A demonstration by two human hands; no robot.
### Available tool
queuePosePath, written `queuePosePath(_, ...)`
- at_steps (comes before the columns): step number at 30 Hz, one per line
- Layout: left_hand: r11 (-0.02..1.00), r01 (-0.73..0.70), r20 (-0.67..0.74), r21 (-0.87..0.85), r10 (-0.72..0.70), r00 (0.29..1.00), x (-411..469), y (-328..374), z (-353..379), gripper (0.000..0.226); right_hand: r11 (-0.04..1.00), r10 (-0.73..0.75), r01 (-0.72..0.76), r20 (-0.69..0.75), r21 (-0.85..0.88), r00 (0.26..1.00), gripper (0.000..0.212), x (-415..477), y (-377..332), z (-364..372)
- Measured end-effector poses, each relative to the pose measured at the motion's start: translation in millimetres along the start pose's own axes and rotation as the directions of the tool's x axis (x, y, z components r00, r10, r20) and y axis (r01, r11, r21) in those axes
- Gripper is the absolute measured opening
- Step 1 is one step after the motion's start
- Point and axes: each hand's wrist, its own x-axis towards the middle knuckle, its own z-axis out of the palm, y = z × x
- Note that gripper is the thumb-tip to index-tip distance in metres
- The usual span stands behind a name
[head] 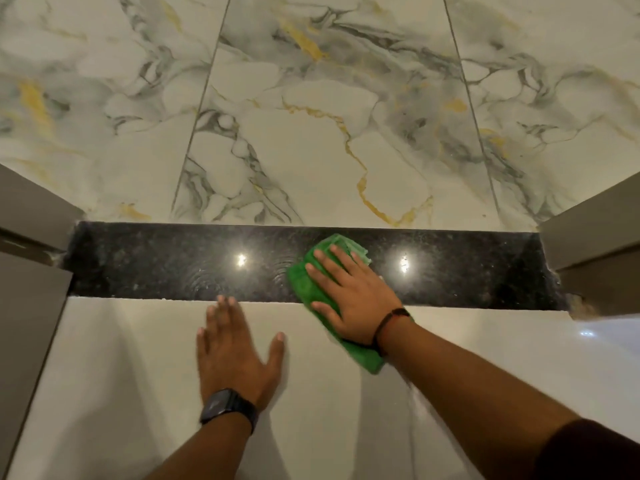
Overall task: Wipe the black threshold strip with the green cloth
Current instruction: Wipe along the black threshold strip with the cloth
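While left hand point(232, 355) rests flat, right hand point(349, 292) presses green cloth point(306, 289) onto threshold strip point(156, 265).

Nothing here can be read: the watch point(228, 407) face on the left wrist is dark and blank, and the strip point(156, 265), cloth point(304, 285) and tiles point(311, 116) carry no lettering.

The black threshold strip point(156, 268) is polished speckled stone, glossy enough to mirror lamps. The green cloth point(308, 289) looks soft and fuzzy. Far marble-patterned tiles point(311, 133) look smooth.
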Motion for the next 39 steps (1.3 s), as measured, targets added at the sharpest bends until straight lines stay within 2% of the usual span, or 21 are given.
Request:
queuePosePath(3,0.996,0.087,-0.011,0.031,-0.087,0.996,4,-38,-4,0.096,1.000,-0.015,0.015,-0.005,-0.028,1.000,0.061,-23,35,-2)
queuePosePath(7,0.985,0.170,-0.024,0.012,-0.170,0.985,12,-65,-13,0.097,0.965,0.257,-0.259,-0.062,-0.032,0.964,0.062,-23,51,-3)
queuePosePath(10,0.985,0.172,-0.033,0.008,-0.171,0.985,13,-63,-15,0.096,0.873,0.486,-0.487,-0.123,0.027,0.865,0.063,0,33,0)
queuePosePath(13,0.985,0.173,-0.042,0.011,-0.172,0.984,14,-61,-16,0.096,0.816,0.577,-0.574,-0.117,0.061,0.808,0.065,34,7,0)
queuePosePath(16,0.985,0.173,-0.022,0.021,-0.172,0.985,15,-61,-19,0.096,0.875,0.483,-0.483,-0.087,0.017,0.871,0.065,68,-27,-1)
queuePosePath(20,0.986,0.170,-0.025,-0.002,-0.170,0.985,15,-62,-19,0.094,0.987,0.154,-0.155,-0.017,-0.048,0.988,0.064,86,-85,5)
queuePosePath(24,0.981,0.194,-0.042,0.006,-0.193,0.980,21,-77,-18,0.092,0.990,-0.141,0.140,0.036,0.022,0.989,0.064,60,-82,8)
queuePosePath(26,0.978,0.204,-0.048,0.034,-0.202,0.978,26,-91,-20,0.093,0.980,-0.199,0.199,0.023,0.015,0.980,0.063,45,-56,5)
queuePosePath(28,0.976,0.211,-0.052,0.056,-0.208,0.977,33,-105,-22,0.093,0.993,-0.113,0.113,-0.008,-0.022,0.994,0.063,37,-26,2)
queuePosePath(30,0.973,0.224,-0.064,0.054,-0.220,0.973,40,-117,-23,0.092,0.997,0.072,-0.072,-0.026,-0.027,0.997,0.064,38,-7,-2)
queuePosePath(34,0.967,0.250,-0.085,0.042,-0.246,0.965,49,-124,-25,0.091,0.927,0.375,-0.374,-0.078,0.032,0.924,0.065,71,-23,1)
queuePosePath(36,0.965,0.260,-0.087,0.032,-0.256,0.963,51,-124,-27,0.091,0.902,0.433,-0.431,-0.099,0.042,0.896,0.065,95,-46,3)
queuePosePath(39,0.964,0.265,-0.080,0.016,-0.263,0.961,52,-123,-27,0.091,0.931,0.364,-0.363,-0.094,0.026,0.927,0.065,128,-82,2)
